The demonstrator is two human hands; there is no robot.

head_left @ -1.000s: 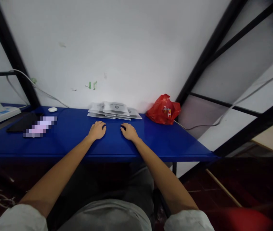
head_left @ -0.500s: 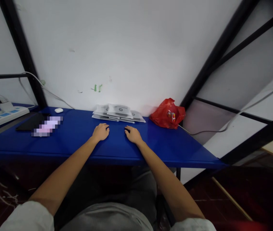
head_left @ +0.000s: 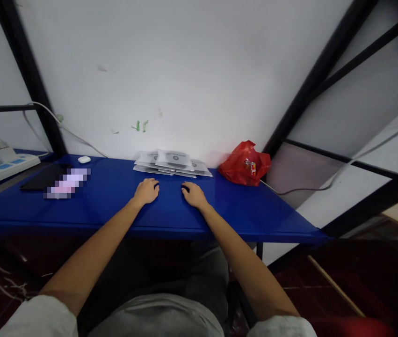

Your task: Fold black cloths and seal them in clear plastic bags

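Observation:
My left hand rests palm down on the blue table, its fingers loosely stretched and nothing in them. Opposite it, my right hand lies on the same surface, also open, with the thumb a little apart. Just beyond both hands, a loose pile of flat, frosted zip bags with dark print leans near the wall. Neither hand touches the pile. Right of the bags sits a crumpled red plastic bag; a small shiny packet shows at its front.
At the left lie a black flat object, a blurred-out flat item and a small white case. A white power strip stands past the left end. Cables run along both sides, and black metal posts frame the table.
The view has shifted very slightly. Both hands stay in place on the table, and the objects have not moved.

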